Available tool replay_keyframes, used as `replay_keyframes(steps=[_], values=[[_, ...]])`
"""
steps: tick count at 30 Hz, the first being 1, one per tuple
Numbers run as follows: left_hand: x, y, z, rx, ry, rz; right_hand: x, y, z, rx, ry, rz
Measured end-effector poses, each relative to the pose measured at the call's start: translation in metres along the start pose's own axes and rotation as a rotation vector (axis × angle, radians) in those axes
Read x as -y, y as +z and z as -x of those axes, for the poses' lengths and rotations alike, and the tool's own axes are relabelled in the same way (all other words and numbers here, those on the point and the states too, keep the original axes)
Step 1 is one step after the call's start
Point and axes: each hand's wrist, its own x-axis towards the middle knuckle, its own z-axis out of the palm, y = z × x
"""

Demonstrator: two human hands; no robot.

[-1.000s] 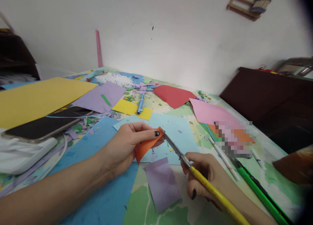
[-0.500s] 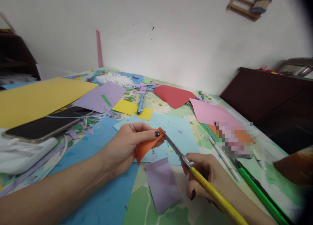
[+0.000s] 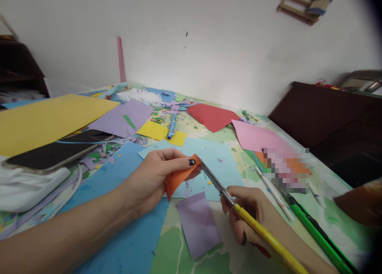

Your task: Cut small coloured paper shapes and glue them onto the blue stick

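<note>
My left hand [image 3: 161, 172] pinches a small piece of orange paper [image 3: 178, 180] between thumb and fingers. In my right hand [image 3: 253, 208] is a pair of scissors [image 3: 216, 182] with a long yellow handle and a bit of red below it. The tips of the blades meet the paper's upper right corner, close to my left thumb. Whether the blades are fully closed is hard to see. Under my hands lie a light blue sheet [image 3: 222, 156] with small scraps on it and a purple paper square [image 3: 199, 226].
A blue sheet [image 3: 119, 226] lies beneath my left forearm. Left are a phone [image 3: 59, 150] and a yellow sheet [image 3: 53, 115]. Behind are a rolled blue paper [image 3: 171, 127] and red paper [image 3: 211, 117]. Right are pink paper [image 3: 259, 137], a white stick [image 3: 274, 194] and a green cutter [image 3: 319, 234].
My right thumb has shifted slightly right and down, with more of the red handle part showing. The scissor blades have turned a little at the orange corner. My left hand stays put.
</note>
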Motion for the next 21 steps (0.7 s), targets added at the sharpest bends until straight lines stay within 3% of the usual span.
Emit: replay_keyframes(steps=[21], values=[[0.0003, -0.0014, -0.0004, -0.026, -0.013, -0.017, -0.0035, -0.0003, -0.0015, -0.053, 0.021, 0.048]])
